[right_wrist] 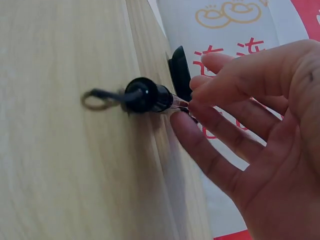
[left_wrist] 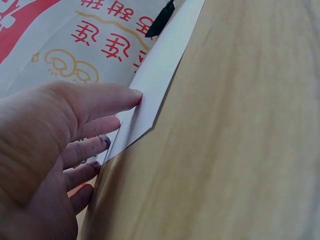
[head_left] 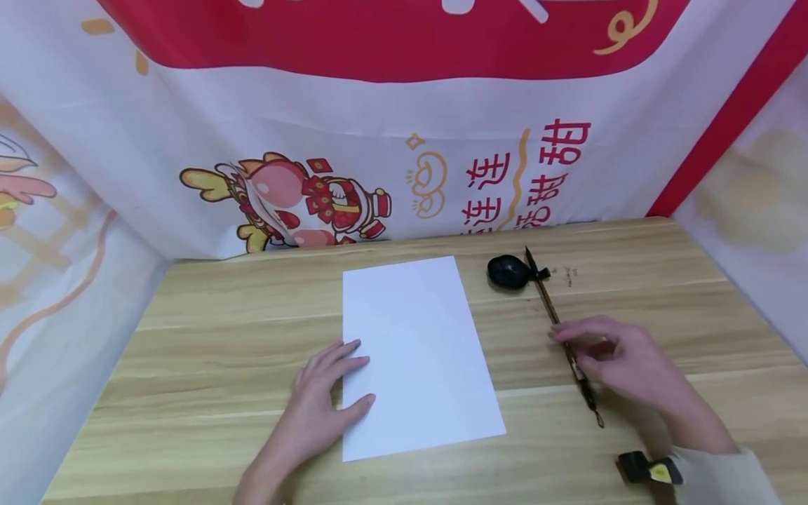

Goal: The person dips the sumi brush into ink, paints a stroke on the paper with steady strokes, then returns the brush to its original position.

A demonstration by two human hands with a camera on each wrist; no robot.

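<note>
A sheet of white paper [head_left: 413,351] lies on the wooden table. My left hand [head_left: 322,400] rests on its left edge with fingers spread, and dark stains mark two of its fingertips [left_wrist: 106,142]. To the right, a writing brush [head_left: 549,301] with a brown handle slants across the table. Its dark tip points away and lies over the side of a small black ink dish [head_left: 508,272]. My right hand [head_left: 631,361] pinches the lower handle between thumb and fingers. Close up in the right wrist view are the brush's black end cap [right_wrist: 145,95] and hanging loop.
Small dark marks [head_left: 568,275] show on the table [head_left: 240,337] right of the ink dish. A black and yellow device [head_left: 650,468] sits at the right sleeve. Printed cloth [head_left: 404,105] stands behind the table and along both sides.
</note>
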